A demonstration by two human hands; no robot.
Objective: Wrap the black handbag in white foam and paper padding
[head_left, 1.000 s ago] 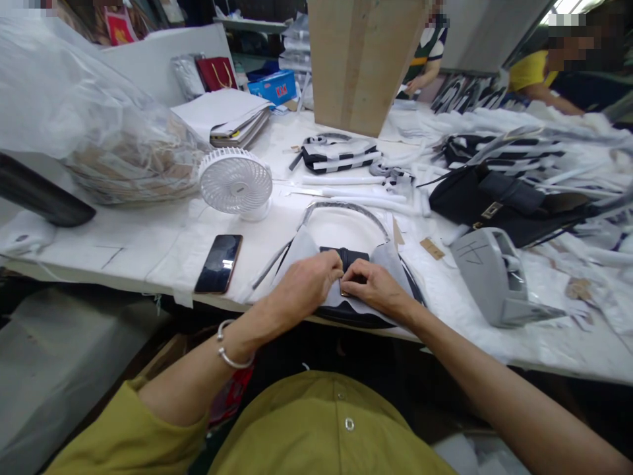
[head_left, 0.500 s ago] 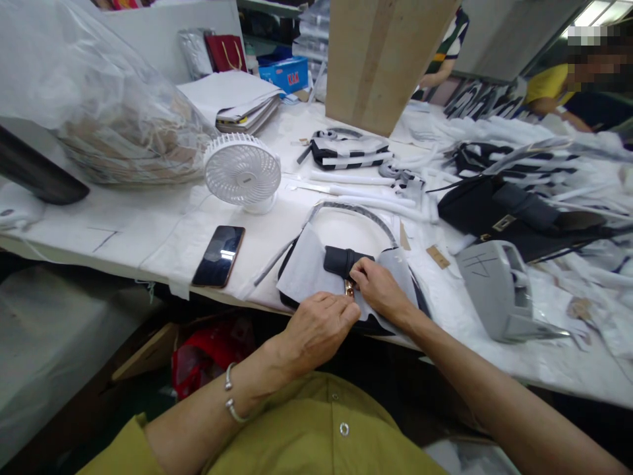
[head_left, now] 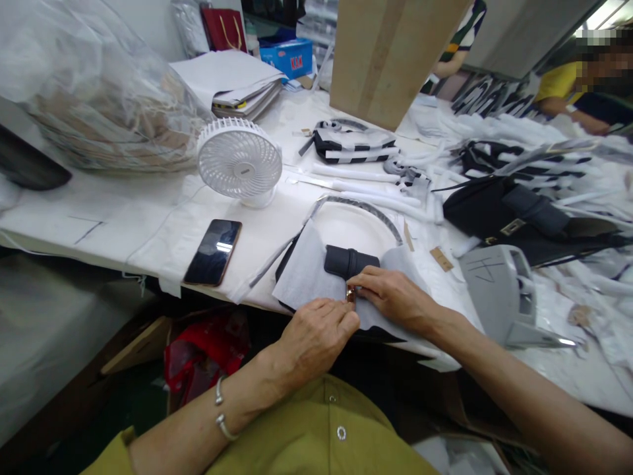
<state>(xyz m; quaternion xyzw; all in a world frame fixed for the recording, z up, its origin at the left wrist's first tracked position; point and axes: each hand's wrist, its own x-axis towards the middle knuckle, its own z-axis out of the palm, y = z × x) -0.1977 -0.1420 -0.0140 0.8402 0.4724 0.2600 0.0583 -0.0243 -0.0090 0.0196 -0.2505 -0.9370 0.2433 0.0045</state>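
As the right hand [head_left: 395, 297] is moving below the flap [head_left: 360, 262], it is pinching the clasp [head_left: 351, 295], so work is happening there | left hand [head_left: 316, 333] curling close, hold unclear | bag [head_left: 340, 266] lying on table [head_left: 133, 198]

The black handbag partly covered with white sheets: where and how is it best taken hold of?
Probably by the top of its arched, grey-wrapped handle, from above: the loop spreads open beyond the bag, clear of the left hand and right hand at the small gold metal clasp.
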